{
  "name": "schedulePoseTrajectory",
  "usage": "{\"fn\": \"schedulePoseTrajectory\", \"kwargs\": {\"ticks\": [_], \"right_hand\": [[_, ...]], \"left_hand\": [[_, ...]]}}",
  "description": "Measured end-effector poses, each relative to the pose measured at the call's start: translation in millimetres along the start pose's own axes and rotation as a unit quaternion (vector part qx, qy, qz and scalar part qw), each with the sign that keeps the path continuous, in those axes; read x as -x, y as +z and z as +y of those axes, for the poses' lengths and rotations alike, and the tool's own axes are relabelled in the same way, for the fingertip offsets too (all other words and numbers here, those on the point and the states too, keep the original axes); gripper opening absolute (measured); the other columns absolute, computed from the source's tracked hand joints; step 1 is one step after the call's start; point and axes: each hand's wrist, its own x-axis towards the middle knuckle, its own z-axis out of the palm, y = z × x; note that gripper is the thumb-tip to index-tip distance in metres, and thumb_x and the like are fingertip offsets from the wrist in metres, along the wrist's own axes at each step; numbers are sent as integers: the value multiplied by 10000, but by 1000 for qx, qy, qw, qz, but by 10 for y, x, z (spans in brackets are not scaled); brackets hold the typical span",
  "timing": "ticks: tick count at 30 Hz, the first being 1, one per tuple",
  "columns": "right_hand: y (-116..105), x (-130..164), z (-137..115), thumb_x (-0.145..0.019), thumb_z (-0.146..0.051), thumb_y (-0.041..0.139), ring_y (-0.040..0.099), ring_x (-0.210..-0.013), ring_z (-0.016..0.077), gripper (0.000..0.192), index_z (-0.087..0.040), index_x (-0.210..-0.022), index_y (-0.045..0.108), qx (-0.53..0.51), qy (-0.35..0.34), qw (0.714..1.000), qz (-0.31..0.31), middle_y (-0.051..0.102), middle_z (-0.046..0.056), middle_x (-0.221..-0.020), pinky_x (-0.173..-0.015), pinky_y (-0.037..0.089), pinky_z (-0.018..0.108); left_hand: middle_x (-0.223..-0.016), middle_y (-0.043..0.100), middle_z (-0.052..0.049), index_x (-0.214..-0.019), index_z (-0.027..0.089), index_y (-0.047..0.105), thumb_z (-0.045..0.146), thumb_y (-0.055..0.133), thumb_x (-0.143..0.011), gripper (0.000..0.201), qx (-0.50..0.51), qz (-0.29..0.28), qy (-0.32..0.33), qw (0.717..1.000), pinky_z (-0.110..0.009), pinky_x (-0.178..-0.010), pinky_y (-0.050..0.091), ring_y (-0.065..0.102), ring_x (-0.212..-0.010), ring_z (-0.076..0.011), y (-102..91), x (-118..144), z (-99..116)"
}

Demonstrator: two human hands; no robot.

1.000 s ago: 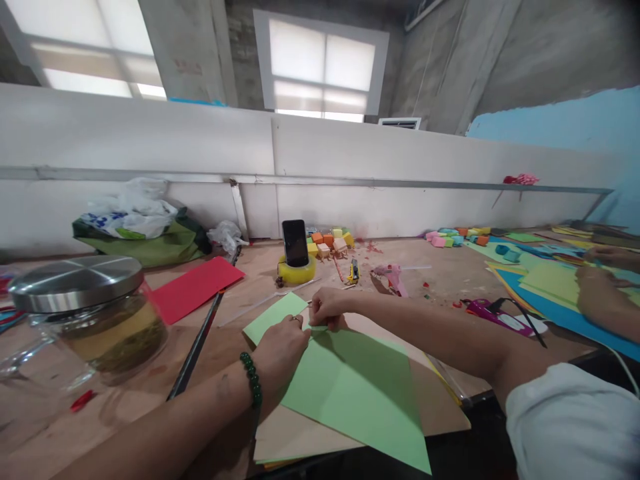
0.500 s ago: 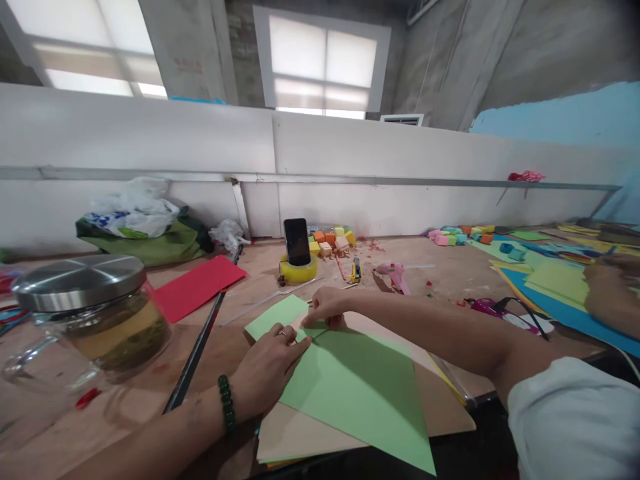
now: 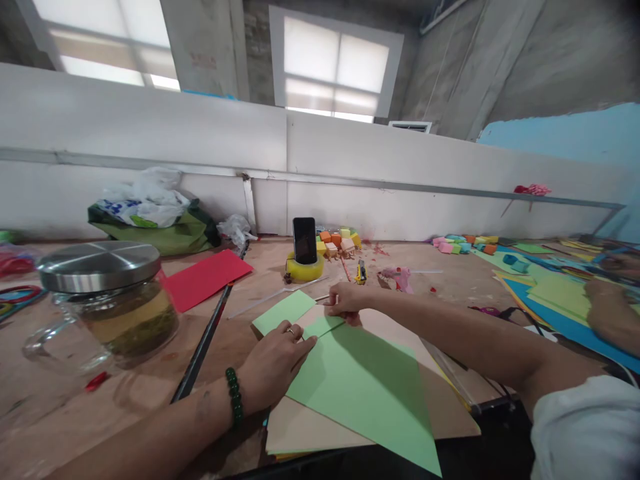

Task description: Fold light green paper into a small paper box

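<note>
A light green sheet of paper (image 3: 370,387) lies aslant over a stack of tan paper (image 3: 310,430). My left hand (image 3: 273,360) rests on its left part, fingers stretched out and pressing down. At the far edge of the sheet, my right hand (image 3: 347,300) has its fingers curled together; what they pinch is hidden. A thin stick-like thing (image 3: 323,299) shows beside those fingertips. Between the hands a dark line, a fold or a cut, crosses the green paper. A smaller green paper piece (image 3: 285,312) reaches out beyond my left fingers.
To the left stand a lidded glass mug (image 3: 125,320) and a red paper (image 3: 210,279). Ahead are a phone (image 3: 305,240) on a yellow tape roll (image 3: 305,269), folded paper cubes (image 3: 333,245) and a pink glue gun (image 3: 401,279). Another person's hand (image 3: 607,300) is at right.
My right hand has shifted slightly right, away from my left fingers, and more of the dark line on the paper shows. My left hand stays on the paper. The view has turned a little.
</note>
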Motion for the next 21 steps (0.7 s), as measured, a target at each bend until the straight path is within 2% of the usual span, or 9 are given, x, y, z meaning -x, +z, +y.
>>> {"fn": "schedulePoseTrajectory", "kwargs": {"ticks": [4, 8, 11, 14, 17, 21], "right_hand": [[-112, 55, 60, -775, -282, 716, 597, -440, 112, 200, -179, -761, 546, 22, 4, 999, 26, 571, -56, -487, -472, 487, 196], [-149, 62, -139, -734, -226, 743, 581, -473, 88, 184, -171, -750, 568, 38, -46, 997, 54, 593, -44, -557, -490, 462, 174], [-39, 43, -345, -784, -296, 697, 561, -453, 65, 186, -174, -719, 572, 23, -81, 996, 14, 595, -49, -562, -466, 454, 153], [127, -9, -445, -759, -265, 715, 543, -418, 68, 202, -168, -653, 573, 20, -80, 996, -38, 549, -65, -469, -436, 448, 147], [206, -78, -414, -756, -259, 718, 554, -416, 69, 204, -173, -662, 558, 5, -71, 996, -54, 534, -83, -455, -439, 465, 147], [123, -118, -263, -743, -219, 725, 576, -414, 80, 194, -174, -696, 542, -3, -46, 998, -47, 546, -86, -470, -444, 488, 162]], "left_hand": [[-1010, 627, -139, -1163, 165, 622, 196, 340, -959, 350, -8, -9, -3, 1000, -410, -831, 466, 501, -946, -271, -4, -7, 10], [-1020, 627, -130, -1154, 176, 619, 167, 356, -948, 335, -22, -6, -10, 1000, -403, -830, 462, 504, -951, -268, 6, -4, 18], [-1025, 625, -122, -1114, 170, 632, 156, 359, -948, 320, -15, -9, -11, 1000, -404, -837, 466, 505, -937, -262, 8, 3, 22], [-1041, 619, -124, -1100, 171, 639, 151, 384, -940, 301, -13, -1, -12, 1000, -407, -830, 471, 502, -937, -264, 13, 7, 22], [-1045, 612, -129, -1141, 173, 624, 146, 391, -936, 311, -21, 1, -9, 1000, -404, -830, 465, 498, -954, -270, 24, 6, 18], [-1007, 612, -131, -1173, 171, 611, 158, 369, -944, 333, -29, 2, -1, 1000, -398, -828, 458, 499, -926, -264, 52, 7, 0]]}}
